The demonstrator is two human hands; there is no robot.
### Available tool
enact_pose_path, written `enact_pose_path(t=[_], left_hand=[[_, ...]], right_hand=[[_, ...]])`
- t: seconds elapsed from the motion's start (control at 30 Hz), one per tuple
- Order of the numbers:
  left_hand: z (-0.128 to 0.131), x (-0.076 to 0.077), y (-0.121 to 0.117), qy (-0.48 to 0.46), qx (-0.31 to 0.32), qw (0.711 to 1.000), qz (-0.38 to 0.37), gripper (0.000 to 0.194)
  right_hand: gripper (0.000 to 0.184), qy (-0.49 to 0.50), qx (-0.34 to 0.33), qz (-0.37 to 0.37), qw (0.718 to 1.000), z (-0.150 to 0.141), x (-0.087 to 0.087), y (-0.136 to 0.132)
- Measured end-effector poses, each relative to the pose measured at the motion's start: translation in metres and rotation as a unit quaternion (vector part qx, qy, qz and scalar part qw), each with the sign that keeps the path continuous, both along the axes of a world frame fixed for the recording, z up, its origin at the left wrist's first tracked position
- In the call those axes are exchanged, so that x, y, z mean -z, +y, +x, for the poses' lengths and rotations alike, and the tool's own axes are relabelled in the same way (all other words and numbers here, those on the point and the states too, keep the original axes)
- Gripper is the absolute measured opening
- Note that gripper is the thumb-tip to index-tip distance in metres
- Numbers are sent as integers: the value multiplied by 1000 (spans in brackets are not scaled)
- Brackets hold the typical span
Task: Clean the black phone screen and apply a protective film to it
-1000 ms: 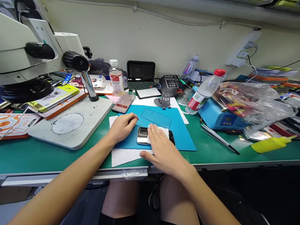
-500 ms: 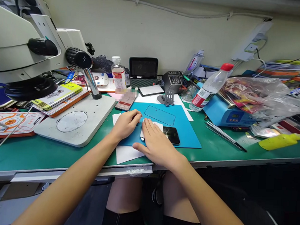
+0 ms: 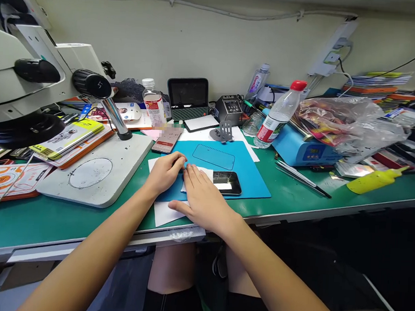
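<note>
A black phone (image 3: 233,182) lies face up on the blue mat (image 3: 252,187), its screen catching a bright reflection. White paper or cloth (image 3: 209,174) covers its left part. On that white piece my right hand (image 3: 204,196) rests flat, fingers stretched out together and thumb apart. My left hand (image 3: 165,172) is closed beside it at the mat's left side, fingers curled and thumb pressed to them. What the left fingers hold, if anything, is hidden. The two hands nearly touch. White sheets (image 3: 163,213) stick out from under the mat.
A microscope stand base (image 3: 124,170) is at left. Behind the mat are another phone (image 3: 167,140), a dark screen device (image 3: 188,99) and a grey bracket (image 3: 225,132). Rightward stand a red-capped bottle (image 3: 278,115), a blue machine (image 3: 297,148), tweezers (image 3: 302,179) and a yellow bottle (image 3: 376,180).
The view has swung slightly, shifting the scene left. My right hand has slid a little left across the white piece, uncovering more of the phone. My left hand stays closed in about the same place.
</note>
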State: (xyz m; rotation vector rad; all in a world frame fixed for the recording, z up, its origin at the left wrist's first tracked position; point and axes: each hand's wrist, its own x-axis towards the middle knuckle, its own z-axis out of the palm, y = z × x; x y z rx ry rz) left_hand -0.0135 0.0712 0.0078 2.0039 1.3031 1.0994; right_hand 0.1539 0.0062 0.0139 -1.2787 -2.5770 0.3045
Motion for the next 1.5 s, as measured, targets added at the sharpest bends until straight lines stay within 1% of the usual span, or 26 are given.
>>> enact_pose_path(t=[0.07,0.17,0.27,0.37,0.53,0.63,0.7,0.77,0.97,1.03,1.17,1.23,1.37,1.43,1.5], left_hand=[[0,-1,-1,-2,-5,1000,-5,24],[1,-2,0,6,-10,1000,-8,25],[1,-2,0,11,-9,1000,-8,25],[0,-2,-2,1,-11,1000,-15,25],[-1,-1,-1,-5,-3,1000,-15,25],[0,-2,-1,9,6,1000,1,25],[0,-2,-1,16,9,1000,8,25],[0,-2,-2,17,8,1000,7,25],[1,-3,-1,19,7,1000,6,26],[2,-4,-1,19,9,1000,5,25],[2,-5,-3,15,1,1000,-3,24],[1,-5,-4,8,-3,1000,-8,23],[1,-5,-3,7,-1,1000,-11,23],[1,-5,-2,14,2,1000,-8,23],[1,-5,-2,18,2,1000,-4,24]], right_hand=[[102,-3,-6,1,1000,8,0,-9],[96,-14,-10,-10,1000,28,-2,-19],[98,-21,16,-27,999,45,-4,-9],[100,-30,40,-27,998,52,-2,-1],[93,-45,38,-4,998,70,-1,-16],[94,-55,54,-13,997,80,-2,-10],[98,-64,75,-23,995,82,-2,-1],[101,-66,86,-21,994,81,-1,2],[98,-64,73,8,995,82,3,-27],[98,-69,72,-6,995,81,1,-24],[104,-65,91,-29,993,72,-3,-5],[104,-58,95,-27,993,69,-2,-6],[97,-51,73,-11,996,69,2,-25],[96,-49,68,-11,996,69,2,-23],[98,-47,73,-21,996,65,0,-13]])
